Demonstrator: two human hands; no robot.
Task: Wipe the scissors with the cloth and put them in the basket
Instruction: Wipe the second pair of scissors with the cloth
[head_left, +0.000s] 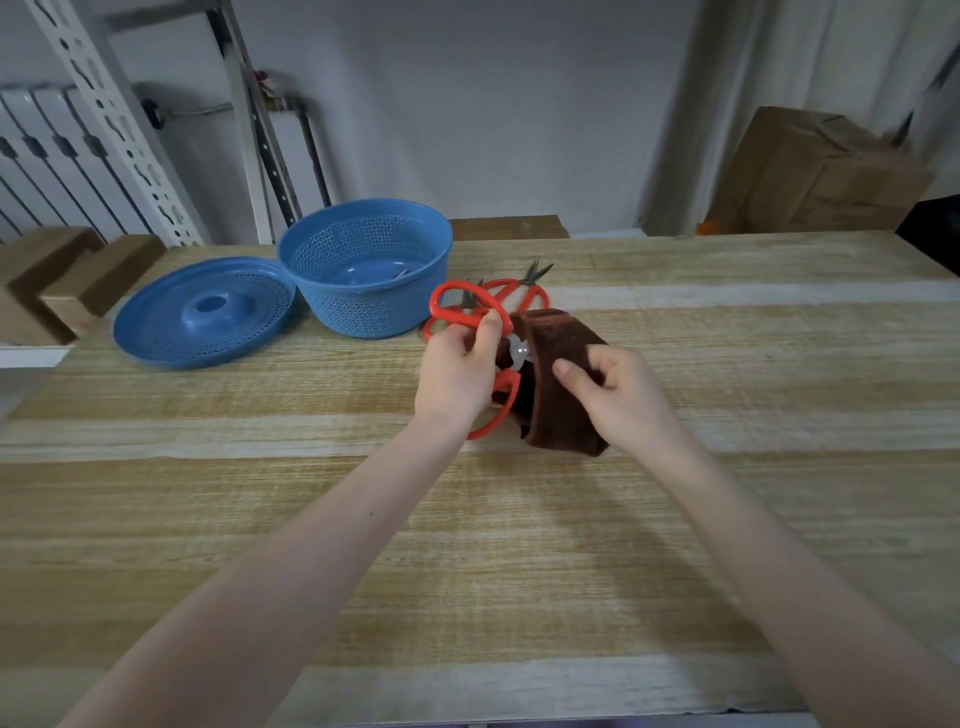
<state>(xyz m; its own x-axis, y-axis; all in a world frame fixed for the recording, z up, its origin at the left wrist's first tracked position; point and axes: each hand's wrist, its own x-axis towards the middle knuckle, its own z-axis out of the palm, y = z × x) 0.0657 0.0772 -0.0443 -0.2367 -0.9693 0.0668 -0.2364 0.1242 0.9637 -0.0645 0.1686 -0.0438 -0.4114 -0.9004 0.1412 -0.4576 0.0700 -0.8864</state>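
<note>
My left hand (457, 371) grips a pair of red-handled scissors (467, 306) by the handles, above the wooden table (260, 519). Their blades are hidden inside a folded brown cloth (558, 395), which my right hand (618, 392) holds wrapped around them. Only the shiny pivot shows between the two hands. Behind them, more red-handled scissors (524, 291) lie on the table, dark tips pointing away. A blue perforated basket (363, 265) stands to the left of those scissors, with something metallic inside on its floor.
A blue perforated lid (202, 314) lies flat, left of the basket and touching it. Cardboard blocks (67, 280) sit off the table's far left edge. A cardboard box (815, 176) stands behind the table's far right.
</note>
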